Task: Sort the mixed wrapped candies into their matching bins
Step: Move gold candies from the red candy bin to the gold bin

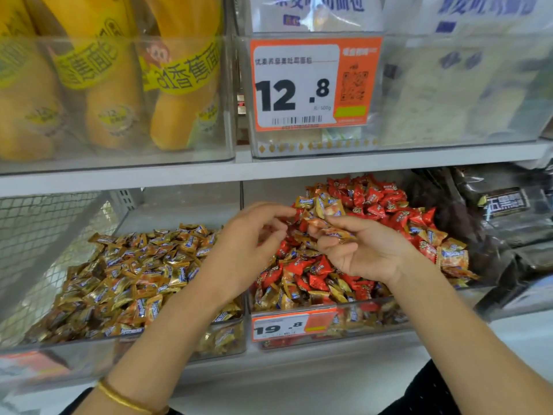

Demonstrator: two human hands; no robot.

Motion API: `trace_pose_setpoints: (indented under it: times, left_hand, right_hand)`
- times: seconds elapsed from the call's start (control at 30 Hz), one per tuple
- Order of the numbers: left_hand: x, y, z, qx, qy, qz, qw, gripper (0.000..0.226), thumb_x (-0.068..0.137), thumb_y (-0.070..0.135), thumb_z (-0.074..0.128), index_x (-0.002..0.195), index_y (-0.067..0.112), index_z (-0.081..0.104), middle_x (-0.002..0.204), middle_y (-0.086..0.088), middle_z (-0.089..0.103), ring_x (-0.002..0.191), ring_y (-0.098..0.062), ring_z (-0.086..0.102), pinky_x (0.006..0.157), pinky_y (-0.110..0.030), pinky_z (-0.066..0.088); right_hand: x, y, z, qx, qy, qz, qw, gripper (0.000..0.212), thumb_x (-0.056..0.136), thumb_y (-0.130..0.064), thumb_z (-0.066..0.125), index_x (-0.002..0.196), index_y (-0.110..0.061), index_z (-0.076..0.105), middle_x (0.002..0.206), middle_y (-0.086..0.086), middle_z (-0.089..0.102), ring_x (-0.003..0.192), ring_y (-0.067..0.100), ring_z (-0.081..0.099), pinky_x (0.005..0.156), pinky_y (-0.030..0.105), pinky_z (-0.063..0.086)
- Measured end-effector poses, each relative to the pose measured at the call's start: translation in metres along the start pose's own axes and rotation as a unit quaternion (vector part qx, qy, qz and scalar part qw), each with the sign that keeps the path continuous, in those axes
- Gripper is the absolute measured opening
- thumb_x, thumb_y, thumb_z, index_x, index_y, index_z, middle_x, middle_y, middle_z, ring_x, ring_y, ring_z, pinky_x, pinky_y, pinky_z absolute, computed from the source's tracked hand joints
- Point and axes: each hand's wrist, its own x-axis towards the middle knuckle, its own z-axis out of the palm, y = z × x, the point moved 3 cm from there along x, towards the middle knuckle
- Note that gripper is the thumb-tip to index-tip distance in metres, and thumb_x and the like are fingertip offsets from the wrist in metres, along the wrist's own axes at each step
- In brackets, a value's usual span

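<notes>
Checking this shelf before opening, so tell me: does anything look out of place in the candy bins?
Yes: gold-wrapped candies lie scattered among the red candies in the right bin; they match the all-gold stock of the left bin. The right hand holds a few of them.

Head camera, sole view: looking forward and slightly down from the person's head, facing the shelf (299,168) at close range, candy bins (74,350) filling the lower half, wide lens bending the edges.
</notes>
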Motion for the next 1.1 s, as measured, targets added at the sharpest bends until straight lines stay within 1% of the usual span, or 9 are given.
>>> trace_pose_setpoints:
  times: [0.23, 0.37, 0.47, 0.57, 0.67, 0.8, 0.87, 1.0, 1.1]
  left_hand:
    - [0.011, 0.013, 0.030, 0.005, -0.058, 0.007, 0.998, 0.038, 0.091, 0.001, 0.052, 0.123, 0.019, 0.059, 0.105, 0.008, 0.059, 0.101, -0.001, 0.056, 0.095, -0.015, 0.043]
    - [0.012, 0.009, 0.035, 0.019, -0.063, 0.015, 0.998, 0.039, 0.091, 0.000, 0.052, 0.123, 0.019, 0.060, 0.114, 0.011, 0.054, 0.109, 0.000, 0.052, 0.099, -0.013, 0.039]
    - [0.013, 0.005, 0.033, 0.024, -0.062, 0.015, 0.998, 0.039, 0.091, -0.001, 0.050, 0.123, 0.020, 0.061, 0.122, 0.011, 0.055, 0.117, 0.001, 0.049, 0.104, -0.014, 0.035]
    - [0.013, 0.007, 0.031, -0.006, -0.064, 0.016, 0.998, 0.042, 0.091, -0.005, 0.049, 0.120, 0.024, 0.061, 0.120, 0.010, 0.058, 0.110, 0.004, 0.053, 0.100, -0.016, 0.040]
    - [0.012, 0.014, 0.031, -0.047, -0.074, 0.017, 0.996, 0.048, 0.092, -0.007, 0.045, 0.111, 0.035, 0.055, 0.117, 0.003, 0.060, 0.098, 0.009, 0.058, 0.083, -0.008, 0.043]
    - [0.017, 0.015, 0.033, -0.069, -0.049, -0.012, 0.996, 0.037, 0.091, 0.002, 0.053, 0.100, 0.038, 0.052, 0.107, 0.002, 0.062, 0.091, 0.005, 0.060, 0.084, -0.015, 0.048]
    - [0.021, 0.012, 0.040, -0.015, -0.106, -0.010, 0.994, 0.028, 0.088, 0.007, 0.060, 0.100, 0.033, 0.058, 0.105, 0.006, 0.058, 0.095, 0.000, 0.057, 0.088, -0.020, 0.047]
    - [0.020, -0.002, 0.069, 0.164, -0.333, 0.000, 0.929, 0.044, 0.084, 0.029, 0.067, 0.126, 0.035, 0.055, 0.120, 0.005, 0.046, 0.115, -0.010, 0.039, 0.101, -0.027, 0.033]
    - [0.028, -0.002, 0.075, 0.181, -0.353, -0.017, 0.918, 0.035, 0.083, 0.026, 0.068, 0.117, 0.032, 0.061, 0.117, 0.001, 0.044, 0.113, -0.014, 0.041, 0.100, -0.032, 0.037]
  right_hand:
    - [0.006, 0.004, -0.011, 0.018, 0.049, -0.012, 0.999, 0.019, 0.097, -0.012, 0.037, 0.109, -0.005, 0.050, 0.071, 0.013, 0.056, 0.043, 0.011, 0.047, 0.027, 0.012, 0.031]
    - [0.002, 0.001, -0.010, 0.016, 0.058, -0.023, 0.998, 0.031, 0.080, -0.005, 0.033, 0.103, -0.002, 0.054, 0.083, 0.015, 0.057, 0.049, 0.017, 0.053, 0.029, 0.014, 0.035]
    - [-0.005, -0.003, -0.005, -0.014, 0.035, -0.046, 0.998, 0.042, 0.064, -0.008, 0.038, 0.100, -0.005, 0.060, 0.083, 0.014, 0.059, 0.056, 0.020, 0.055, 0.032, 0.014, 0.036]
    - [-0.012, -0.004, -0.001, -0.046, 0.023, -0.034, 0.998, 0.030, 0.074, -0.026, 0.051, 0.091, -0.005, 0.065, 0.085, 0.012, 0.061, 0.060, 0.020, 0.055, 0.034, 0.014, 0.035]
    - [-0.013, -0.002, -0.002, -0.041, 0.046, -0.015, 0.998, 0.049, 0.083, -0.052, 0.056, 0.075, -0.005, 0.068, 0.076, 0.011, 0.063, 0.058, 0.018, 0.058, 0.033, 0.012, 0.036]
    - [-0.019, -0.009, -0.007, -0.018, 0.084, -0.052, 0.995, 0.021, 0.074, -0.027, 0.069, 0.081, -0.009, 0.062, 0.082, 0.011, 0.062, 0.056, 0.016, 0.059, 0.032, 0.011, 0.036]
    - [-0.026, -0.018, -0.014, -0.011, 0.095, -0.069, 0.993, 0.010, 0.077, -0.019, 0.065, 0.078, -0.010, 0.063, 0.087, 0.011, 0.062, 0.057, 0.016, 0.058, 0.033, 0.012, 0.037]
    - [-0.039, -0.026, -0.026, -0.011, 0.140, -0.078, 0.987, 0.032, 0.082, -0.038, 0.065, 0.062, -0.014, 0.060, 0.076, 0.008, 0.065, 0.062, 0.018, 0.060, 0.035, 0.013, 0.038]
    - [-0.041, -0.026, -0.028, -0.035, 0.147, -0.084, 0.985, 0.028, 0.085, -0.030, 0.064, 0.065, -0.012, 0.059, 0.077, 0.008, 0.065, 0.061, 0.019, 0.062, 0.034, 0.014, 0.039]
